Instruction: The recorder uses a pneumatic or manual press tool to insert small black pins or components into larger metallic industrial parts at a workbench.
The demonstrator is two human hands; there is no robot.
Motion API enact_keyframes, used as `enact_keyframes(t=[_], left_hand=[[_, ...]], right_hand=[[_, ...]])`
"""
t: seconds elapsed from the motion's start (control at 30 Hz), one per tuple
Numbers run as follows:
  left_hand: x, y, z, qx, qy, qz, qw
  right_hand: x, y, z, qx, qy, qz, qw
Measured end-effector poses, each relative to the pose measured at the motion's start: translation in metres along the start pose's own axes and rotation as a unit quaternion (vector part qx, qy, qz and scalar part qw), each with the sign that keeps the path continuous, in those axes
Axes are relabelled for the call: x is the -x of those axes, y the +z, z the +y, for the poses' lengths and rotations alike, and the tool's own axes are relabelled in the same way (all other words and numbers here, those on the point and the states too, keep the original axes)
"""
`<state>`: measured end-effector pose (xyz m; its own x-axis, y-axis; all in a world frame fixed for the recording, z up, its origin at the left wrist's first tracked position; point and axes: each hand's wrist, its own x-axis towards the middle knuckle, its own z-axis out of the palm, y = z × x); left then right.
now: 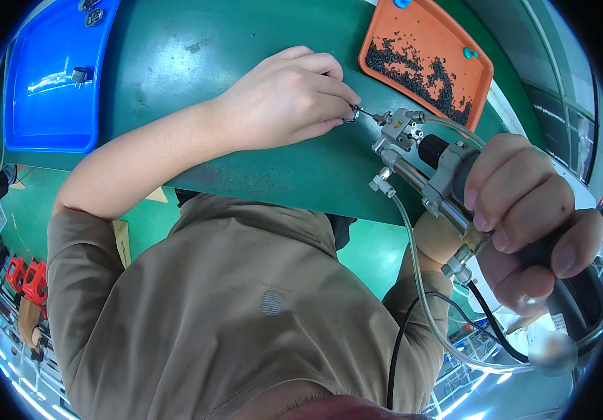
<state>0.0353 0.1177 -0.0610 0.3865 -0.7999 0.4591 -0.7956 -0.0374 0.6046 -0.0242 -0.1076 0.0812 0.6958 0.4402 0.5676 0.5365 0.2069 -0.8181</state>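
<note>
Your left hand (pixel 284 98) rests on the green tabletop (pixel 245 42), its fingers (pixel 329 87) pinched narrow around a small metal part (pixel 350 113) at their tips. Your right hand (pixel 532 217) is wrapped tight around the dark grip of a powered screwdriver (pixel 427 168), with the fingers closed fully on the handle. The tool lies almost level, and its thin bit (pixel 370 114) meets the small part right at your left fingertips. A clear hose (pixel 420 280) and a black cable (pixel 396 350) trail from the tool down past your right wrist.

Beyond your right fingers sits an orange tray (pixel 480 77) strewn with tiny dark screws (pixel 420 70). Well away past your left forearm is a blue tray (pixel 56 91) holding a few small metal pieces (pixel 79 73).

Judging by this, the fastening looks under way: the part is held and the bit is at it. Whether the screw is seated cannot be told; the joint is too small and partly hidden by your fingers. The part has yet to be set down.
</note>
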Motion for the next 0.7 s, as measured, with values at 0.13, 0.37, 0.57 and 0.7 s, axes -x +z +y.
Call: enact_keyframes(t=[0.13, 0.37, 0.57, 0.7], left_hand=[[-0.003, -0.001, 0.006, 0.01, 0.011, 0.0, 1.0], [0.009, -0.007, 0.002, 0.038, -0.022, -0.015, 0.999], [0.002, -0.006, 0.002, 0.04, -0.017, -0.026, 0.999], [0.002, -0.003, -0.002, 0.036, -0.017, -0.02, 0.999]], right_hand=[[-0.007, -0.006, -0.003, -0.031, 0.036, -0.009, 0.999], [-0.012, 0.013, -0.009, 0.018, 0.011, 0.065, 0.998], [0.001, -0.002, -0.048, 0.035, -0.001, 0.042, 0.999], [0.003, -0.002, -0.043, 0.014, 0.024, 0.048, 0.998]])
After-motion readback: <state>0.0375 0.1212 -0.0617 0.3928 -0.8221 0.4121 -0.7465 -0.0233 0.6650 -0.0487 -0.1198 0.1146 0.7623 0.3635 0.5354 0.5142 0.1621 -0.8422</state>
